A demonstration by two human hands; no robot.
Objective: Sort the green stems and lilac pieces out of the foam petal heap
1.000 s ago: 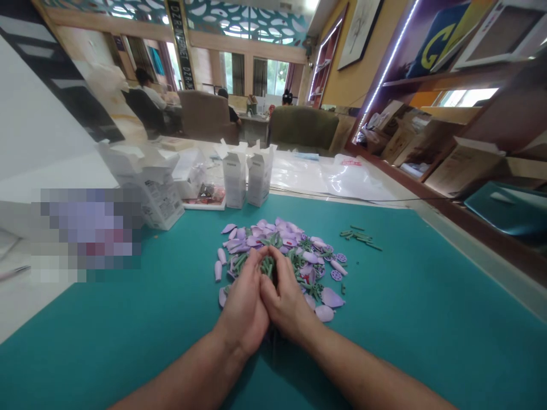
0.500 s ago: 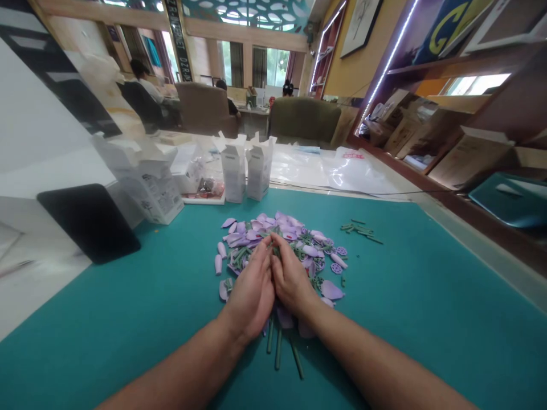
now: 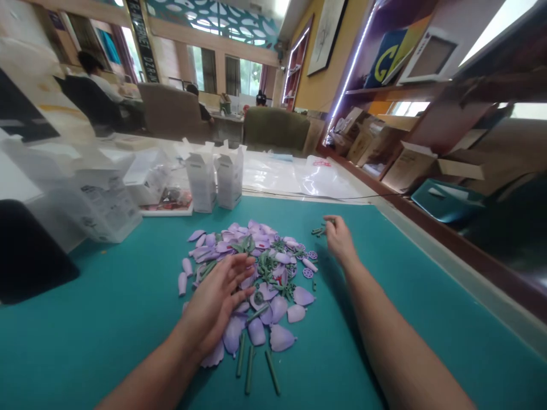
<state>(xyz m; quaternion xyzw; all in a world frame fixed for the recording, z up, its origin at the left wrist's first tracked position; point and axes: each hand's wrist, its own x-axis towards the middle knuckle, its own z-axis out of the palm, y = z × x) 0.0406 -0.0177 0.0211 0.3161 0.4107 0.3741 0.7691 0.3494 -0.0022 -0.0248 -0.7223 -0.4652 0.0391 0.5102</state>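
A heap of purple petal pieces (image 3: 260,242) mixed with green parts lies on a teal mat (image 3: 405,296). My left hand (image 3: 213,304) rests flat on the near side of the heap, fingers spread, holding nothing. Three green sticks (image 3: 248,364) lie just in front of it. My right hand (image 3: 339,239) is stretched out to the far right of the heap. Its fingertips are at a small cluster of green pieces (image 3: 318,230); I cannot tell if they pinch any.
Two upright white cartons (image 3: 213,176) stand behind the heap, a larger white box (image 3: 106,205) to the left, and a black pad (image 3: 25,256) at the far left. Clear plastic sheeting (image 3: 299,173) lies beyond the mat. Shelves with cardboard boxes (image 3: 405,165) run along the right. People sit far back.
My hands were pressed together over the heap's middle. Now the right hand has gone out to the green pieces on the right, the left has flattened on the petals, and the view has shifted.
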